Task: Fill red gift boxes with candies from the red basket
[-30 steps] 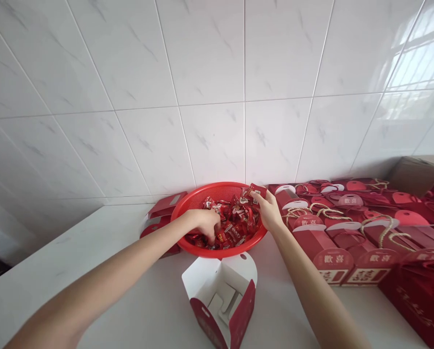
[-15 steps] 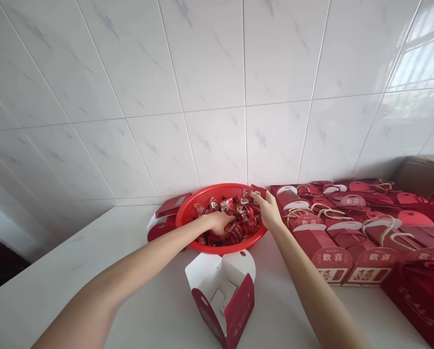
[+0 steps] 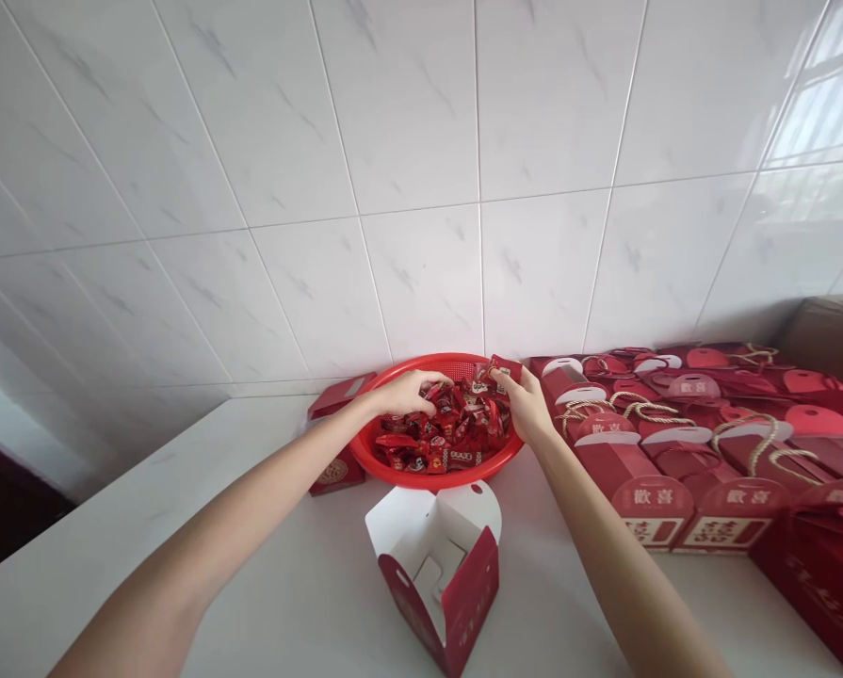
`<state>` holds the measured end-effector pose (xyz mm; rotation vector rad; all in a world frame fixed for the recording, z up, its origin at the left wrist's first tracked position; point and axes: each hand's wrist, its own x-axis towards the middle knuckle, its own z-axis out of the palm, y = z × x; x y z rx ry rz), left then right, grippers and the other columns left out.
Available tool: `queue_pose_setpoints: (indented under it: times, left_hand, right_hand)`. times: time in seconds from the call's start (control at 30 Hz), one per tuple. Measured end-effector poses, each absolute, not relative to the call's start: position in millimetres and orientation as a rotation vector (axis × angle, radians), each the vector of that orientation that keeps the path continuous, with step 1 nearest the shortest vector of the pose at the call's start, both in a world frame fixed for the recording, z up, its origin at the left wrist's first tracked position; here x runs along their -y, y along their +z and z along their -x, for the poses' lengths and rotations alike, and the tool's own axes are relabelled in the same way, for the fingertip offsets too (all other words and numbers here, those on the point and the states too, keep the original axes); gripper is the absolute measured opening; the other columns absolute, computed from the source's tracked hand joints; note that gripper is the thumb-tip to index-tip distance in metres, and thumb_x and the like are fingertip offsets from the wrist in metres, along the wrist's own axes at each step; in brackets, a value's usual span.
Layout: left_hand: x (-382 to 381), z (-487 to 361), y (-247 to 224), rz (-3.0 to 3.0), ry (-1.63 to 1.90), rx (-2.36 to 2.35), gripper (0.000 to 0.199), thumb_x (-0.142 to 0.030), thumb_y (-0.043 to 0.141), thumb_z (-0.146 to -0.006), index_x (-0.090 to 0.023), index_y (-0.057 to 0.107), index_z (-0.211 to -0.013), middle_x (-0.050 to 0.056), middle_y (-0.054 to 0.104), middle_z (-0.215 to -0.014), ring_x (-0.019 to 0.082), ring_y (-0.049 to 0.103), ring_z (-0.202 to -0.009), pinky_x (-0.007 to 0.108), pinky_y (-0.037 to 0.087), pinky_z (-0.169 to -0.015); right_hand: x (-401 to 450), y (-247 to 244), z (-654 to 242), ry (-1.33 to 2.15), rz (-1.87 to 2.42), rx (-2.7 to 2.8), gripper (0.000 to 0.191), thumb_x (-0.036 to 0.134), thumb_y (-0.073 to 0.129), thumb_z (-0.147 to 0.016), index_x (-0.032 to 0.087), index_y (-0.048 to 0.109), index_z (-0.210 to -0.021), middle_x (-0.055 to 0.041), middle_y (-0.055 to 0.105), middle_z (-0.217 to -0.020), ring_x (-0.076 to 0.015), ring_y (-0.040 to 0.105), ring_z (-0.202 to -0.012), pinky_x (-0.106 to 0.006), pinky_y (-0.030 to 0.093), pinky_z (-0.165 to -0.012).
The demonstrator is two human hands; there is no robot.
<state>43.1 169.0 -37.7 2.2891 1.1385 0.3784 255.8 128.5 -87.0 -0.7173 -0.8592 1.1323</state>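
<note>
A red plastic basket [image 3: 364,452] with a mesh wall holds many red-wrapped candies [image 3: 456,459]. Over its left part reaches my left hand [image 3: 408,391], fingers bent and apart above the candies, with nothing visible between them. At the basket's right rim, my right hand [image 3: 528,405] pinches a small red candy packet [image 3: 506,365] between thumb and fingers. An unlidded red gift box [image 3: 472,589] with a white inside stands in front of the basket, its flaps spread. White folded card shows at its bottom.
Rows of closed red gift boxes [image 3: 651,480] with rope handles fill the right side. Another red box [image 3: 336,471] lies partly behind the basket at left. A brown carton [image 3: 823,330] stands far right. A tiled wall [image 3: 421,282] rises behind the white tabletop [image 3: 251,480].
My left hand has lifted from among the candies and shifted up and left, its fingers spreading. My right hand still grips the candy packet at the rim.
</note>
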Motion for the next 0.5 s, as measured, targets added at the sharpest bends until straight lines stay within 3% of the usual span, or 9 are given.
queue_pose_setpoints:
  times: [0.13,0.23,0.3,0.37,0.5]
  left_hand:
    - [-171.2,-34.1,-36.0,-2.198,0.483,-1.132,0.059,-0.019,0.07,-0.062,-0.02,0.07,-0.121,0.005,0.071,-0.121,0.027,0.063,-0.108,0.036,0.048,-0.094]
    - [-169.4,-30.3,-35.9,-2.128,0.595,-1.129,0.057,-0.022,0.073,-0.064,-0.021,0.07,-0.12,0.007,0.066,-0.135,0.029,0.056,-0.127,0.039,0.04,-0.109]
    - [-165.2,-29.3,-36.6,-2.063,0.668,-1.113,0.057,-0.025,0.075,-0.065,-0.022,0.069,-0.121,0.007,0.063,-0.139,0.029,0.054,-0.13,0.039,0.039,-0.11]
    - [-158.3,-29.2,-38.2,-1.978,0.73,-1.1,0.057,-0.028,0.077,-0.067,-0.022,0.067,-0.123,0.008,0.065,-0.135,0.028,0.062,-0.12,0.038,0.045,-0.104]
    - [-141.8,-29.3,-44.2,-1.781,0.786,-1.034,0.051,-0.045,0.074,-0.079,-0.021,0.061,-0.122,0.004,0.073,-0.095,0.02,0.068,-0.082,0.035,0.053,-0.08]
  right_hand:
    - [-129.7,-87.3,-255.6,1.129,0.713,0.859,0.027,0.037,0.082,-0.061,0.02,0.07,-0.079,-0.0004,0.074,-0.079,-0.0185,0.069,-0.078,-0.032,0.056,-0.075]
    - [-128.3,-86.5,-255.9,1.137,0.72,0.866,0.028,0.038,0.083,-0.061,0.02,0.071,-0.079,-0.0016,0.075,-0.081,-0.0206,0.07,-0.081,-0.035,0.057,-0.078]
    - [-126.9,-85.7,-256.0,1.145,0.73,0.867,0.029,0.038,0.083,-0.061,0.021,0.071,-0.08,-0.0023,0.076,-0.083,-0.0221,0.071,-0.083,-0.037,0.058,-0.079]
    - [-125.7,-84.7,-255.7,1.153,0.739,0.858,0.029,0.038,0.084,-0.06,0.021,0.071,-0.081,-0.0021,0.076,-0.083,-0.0226,0.071,-0.083,-0.037,0.058,-0.08]
    - [-123.8,-82.3,-255.0,1.161,0.753,0.848,0.031,0.038,0.084,-0.059,0.021,0.07,-0.08,-0.0016,0.076,-0.082,-0.0224,0.071,-0.084,-0.036,0.058,-0.078]
